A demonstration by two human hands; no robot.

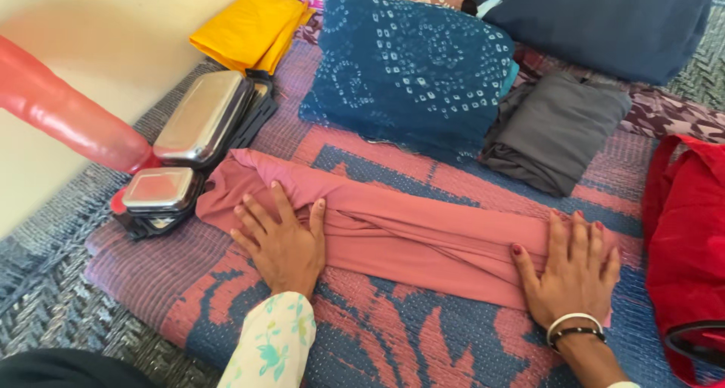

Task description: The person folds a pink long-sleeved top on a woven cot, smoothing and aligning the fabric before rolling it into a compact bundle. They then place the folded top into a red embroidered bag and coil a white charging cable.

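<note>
A long pink cloth (408, 229), folded into a narrow strip, lies across a patterned mat (393, 335). My left hand (281, 241) rests flat on the strip's left part, fingers spread. My right hand (572, 271), with bangles on the wrist, presses flat on the strip's right end. Neither hand grips the cloth.
Two shiny steel lidded boxes (198, 120) (158, 190) stand left of the cloth beside a red cylinder (72, 116). Behind lie a folded blue dotted cloth (411, 67), a grey folded cloth (555, 127), a yellow cloth (249, 29) and a dark blue cushion (604, 21). A red bag (687, 244) sits at right.
</note>
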